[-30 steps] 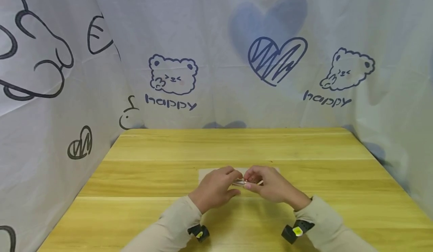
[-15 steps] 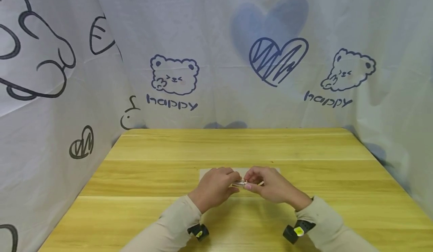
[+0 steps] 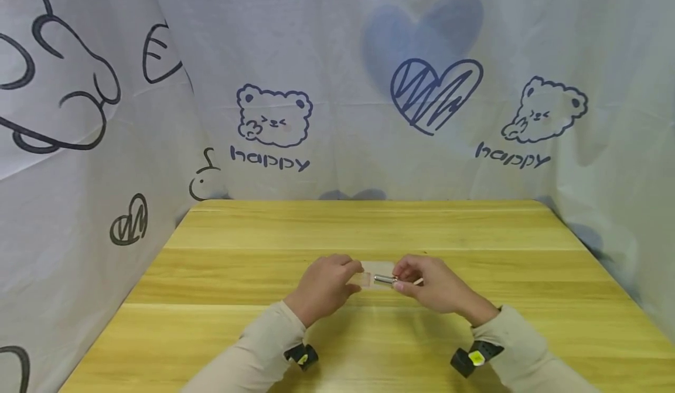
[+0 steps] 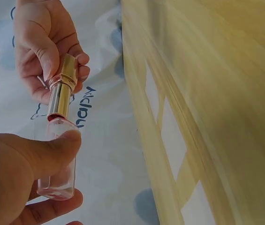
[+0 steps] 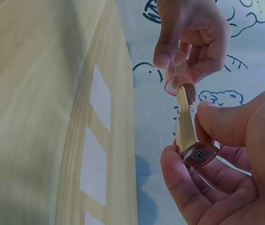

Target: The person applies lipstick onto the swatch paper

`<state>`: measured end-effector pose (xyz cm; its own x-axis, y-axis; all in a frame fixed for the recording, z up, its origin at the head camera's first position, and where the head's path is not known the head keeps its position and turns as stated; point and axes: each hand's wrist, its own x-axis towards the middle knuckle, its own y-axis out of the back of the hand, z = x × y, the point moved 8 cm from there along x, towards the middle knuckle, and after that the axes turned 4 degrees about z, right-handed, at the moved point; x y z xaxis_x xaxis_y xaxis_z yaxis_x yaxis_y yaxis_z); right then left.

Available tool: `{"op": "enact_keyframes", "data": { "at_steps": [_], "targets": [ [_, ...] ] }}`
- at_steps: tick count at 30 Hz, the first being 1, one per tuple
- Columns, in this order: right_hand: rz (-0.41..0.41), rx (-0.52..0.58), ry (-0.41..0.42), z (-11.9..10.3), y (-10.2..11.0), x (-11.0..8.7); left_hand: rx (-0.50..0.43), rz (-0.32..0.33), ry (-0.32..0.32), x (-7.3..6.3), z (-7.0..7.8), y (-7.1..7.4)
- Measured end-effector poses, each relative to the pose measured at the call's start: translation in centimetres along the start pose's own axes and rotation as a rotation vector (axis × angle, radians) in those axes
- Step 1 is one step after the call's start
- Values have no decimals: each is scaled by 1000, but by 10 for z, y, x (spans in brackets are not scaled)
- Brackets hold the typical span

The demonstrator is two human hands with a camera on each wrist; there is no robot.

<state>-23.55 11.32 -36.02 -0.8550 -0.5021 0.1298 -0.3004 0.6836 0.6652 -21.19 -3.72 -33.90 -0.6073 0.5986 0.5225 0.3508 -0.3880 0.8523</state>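
My left hand [image 3: 323, 287] pinches a clear lipstick cap [image 4: 59, 183] between thumb and fingers. Gripped in my right hand [image 3: 440, 284] is a gold lipstick tube [image 5: 187, 129] by its base, with the narrower metal collar pointing toward the cap. In the head view a small gap shows between the cap [image 3: 365, 279] and the tube [image 3: 384, 279]. From the left wrist the cap's open mouth lies close to the collar's dark red end. A round label faces out on the tube's bottom in the right wrist view. Both hands are above the wooden table [image 3: 369, 346].
A pale paper strip [image 3: 377, 266] lies on the table behind the hands; the wrist views show several white rectangles [image 5: 94, 164] there. White cloth [image 3: 337, 41] with printed bears and hearts hangs at the back and both sides.
The hands have moved apart, left hand to the left and right hand to the right. The clear cap has come off the lipstick, and the metal collar is now exposed.
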Motion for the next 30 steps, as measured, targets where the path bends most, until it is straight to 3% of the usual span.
{"op": "enact_keyframes", "data": {
  "at_steps": [5, 10, 19, 30],
  "targets": [
    [22, -4, 6, 3, 3, -2, -74, -12, 49, -5, -5, -4],
    [54, -31, 12, 10, 6, -6, -127, -22, 58, -10, -7, -8],
    [112, 33, -24, 22, 9, -11, -191, -113, 98, -19, -8, -20],
    [111, 109, -79, 27, 9, -12, -246, -317, 191, -27, -11, -40]
  ]
}}
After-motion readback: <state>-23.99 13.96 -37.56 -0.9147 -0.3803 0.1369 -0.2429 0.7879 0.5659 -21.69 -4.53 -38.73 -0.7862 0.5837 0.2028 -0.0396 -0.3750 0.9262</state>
